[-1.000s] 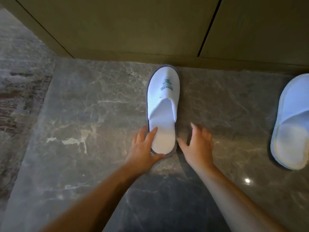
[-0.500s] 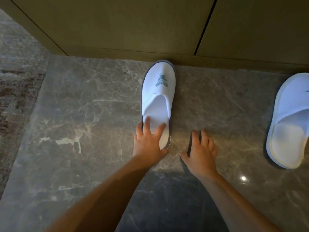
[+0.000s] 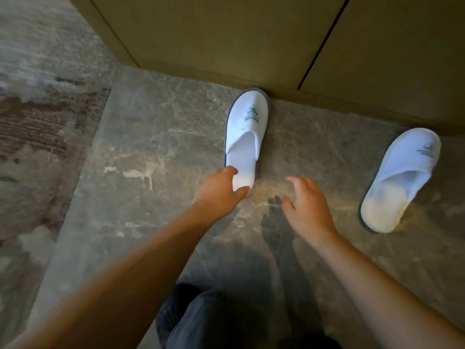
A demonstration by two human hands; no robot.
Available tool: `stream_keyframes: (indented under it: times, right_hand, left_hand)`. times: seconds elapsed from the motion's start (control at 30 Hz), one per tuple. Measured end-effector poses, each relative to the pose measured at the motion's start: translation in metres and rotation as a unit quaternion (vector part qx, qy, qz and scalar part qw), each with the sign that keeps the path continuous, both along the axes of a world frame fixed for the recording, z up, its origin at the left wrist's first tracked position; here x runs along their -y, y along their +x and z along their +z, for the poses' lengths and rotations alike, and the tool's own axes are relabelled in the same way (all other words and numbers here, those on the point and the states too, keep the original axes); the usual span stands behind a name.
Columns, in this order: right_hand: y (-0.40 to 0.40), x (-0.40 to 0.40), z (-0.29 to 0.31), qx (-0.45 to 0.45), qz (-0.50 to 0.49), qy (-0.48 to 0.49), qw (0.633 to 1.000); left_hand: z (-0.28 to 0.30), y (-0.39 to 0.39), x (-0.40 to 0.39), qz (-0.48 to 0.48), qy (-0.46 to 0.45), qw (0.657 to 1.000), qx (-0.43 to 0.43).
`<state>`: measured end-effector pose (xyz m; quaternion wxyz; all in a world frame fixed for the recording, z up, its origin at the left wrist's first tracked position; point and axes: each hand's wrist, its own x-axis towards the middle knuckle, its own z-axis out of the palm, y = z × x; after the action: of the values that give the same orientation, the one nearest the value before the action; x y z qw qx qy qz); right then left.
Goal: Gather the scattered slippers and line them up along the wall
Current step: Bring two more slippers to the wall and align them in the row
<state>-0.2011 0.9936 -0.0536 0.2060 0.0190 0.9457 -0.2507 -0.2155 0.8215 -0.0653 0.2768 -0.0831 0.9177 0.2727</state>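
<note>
Hands were low: left hand pinched the heel of slipper 1, toe touching the wall at 12 o'clock. Right hand hung loose, holding nothing. Slipper 2 sat tilted at 2 o'clock; I'd square its toe up beside it.

the count on the floor

we've got two white slippers in view: one slipper with its toe at the wall, a second slipper off to the right, tilted. we count two bare hands out front, the left hand and the right hand. one dark seam splits the wall into two panels. one knee in dark cloth at the bottom.
</note>
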Motion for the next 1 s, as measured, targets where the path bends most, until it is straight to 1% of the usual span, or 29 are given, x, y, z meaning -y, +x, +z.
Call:
stream_keyframes:
  times: [0.1,0.2,0.4,0.53,0.63,0.77,0.9,1.0]
  right_hand:
    - [-0.001,0.018,0.098,-0.02,0.058,-0.014,0.998]
    - [-0.005,0.044,0.205,-0.009,0.098,-0.04,0.994]
    - [-0.016,0.109,0.425,0.0,0.1,-0.11,0.989]
    - [-0.013,0.147,0.534,-0.036,0.116,-0.152,0.981]
    - [-0.004,0.164,0.586,-0.072,0.164,-0.148,0.973]
    - [0.008,0.178,0.627,-0.077,0.209,-0.157,0.962]
    - [0.01,0.201,0.643,-0.052,0.245,-0.202,0.947]
    - [0.004,0.222,0.641,-0.007,0.295,-0.216,0.931]
  left_hand:
    - [0.096,0.006,0.02,0.054,0.03,0.998,-0.01]
    - [0.203,0.01,0.046,0.082,0.042,0.996,-0.014]
    - [0.425,0.03,0.101,0.107,0.048,0.992,-0.05]
    - [0.532,0.056,0.134,0.14,0.026,0.986,-0.082]
    - [0.592,0.073,0.148,0.212,0.019,0.971,-0.107]
    - [0.642,0.096,0.157,0.277,0.037,0.95,-0.136]
    - [0.666,0.116,0.17,0.34,0.041,0.927,-0.154]
    - [0.673,0.125,0.181,0.424,0.037,0.892,-0.152]
